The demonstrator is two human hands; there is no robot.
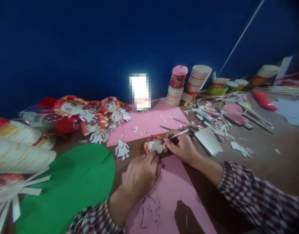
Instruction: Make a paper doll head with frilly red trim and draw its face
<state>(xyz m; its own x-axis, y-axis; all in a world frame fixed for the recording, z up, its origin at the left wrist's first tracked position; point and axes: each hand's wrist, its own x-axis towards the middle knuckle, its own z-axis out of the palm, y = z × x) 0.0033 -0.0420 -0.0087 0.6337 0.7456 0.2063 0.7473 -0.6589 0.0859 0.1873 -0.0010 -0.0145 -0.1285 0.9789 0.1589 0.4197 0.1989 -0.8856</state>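
Observation:
In the head view my right hand (180,146) is closed on a pen (180,133), its tip at the right side of a small round paper face (154,146) with a red and yellow curled rim. My left hand (143,170) has its fingers bent together at the lower edge of that face, over pink paper (161,195) with dark marks and a cut-out hole. Whether those fingers pinch the face or only press on it is hidden. Just left of the face lies a white paper body cut-out (122,150) with purple outlines.
Several paper figures (71,107) and a large green paper (73,182) are at the left, beside stacked paper cups (20,156). Pink sheets (151,122) lie behind the hands. More cup stacks (197,81), markers (203,114), scraps and a folded white paper (209,141) are at the right.

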